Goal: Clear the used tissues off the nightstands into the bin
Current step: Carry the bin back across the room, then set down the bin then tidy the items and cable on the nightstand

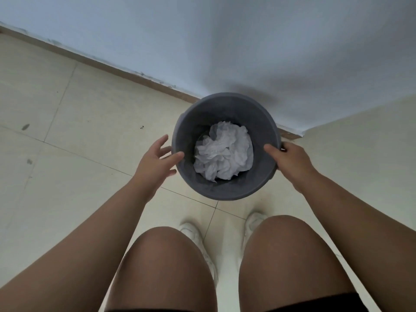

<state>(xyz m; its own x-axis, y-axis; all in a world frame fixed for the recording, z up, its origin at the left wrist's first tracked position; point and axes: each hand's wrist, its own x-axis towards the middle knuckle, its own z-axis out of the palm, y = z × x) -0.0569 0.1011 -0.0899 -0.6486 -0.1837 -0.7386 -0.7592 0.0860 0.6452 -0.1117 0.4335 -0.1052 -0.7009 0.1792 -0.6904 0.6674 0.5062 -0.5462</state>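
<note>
a round dark grey plastic bin (226,190) is seen from straight above, near the corner where a pale blue-white wall (225,41) meets the cream tiled floor (78,109). a brown skirting strip (112,68) runs along the foot of the wall. inside the bin lies a heap of crumpled white tissues (222,152), which covers most of its bottom.

the right hand (290,161) holds the bin at its right rim: the thumb is inside, pressed on the inner wall, and the other fingers (284,147) go around the outside, so the fingers are clamped on the rim. the left hand (157,161) is at the left side of the bin, with its fingers (161,141) spread apart and loose. its thumb tip reaches the rim and seems to touch it, but the other fingers stay just beside the outer wall and grip nothing.

i cannot tell if the bin stands on the floor or is lifted a little. below the bin are the two bare knees of the person and two white shoes (191,233) on the tiles. some small dark marks (25,126) are on the floor at the left.
</note>
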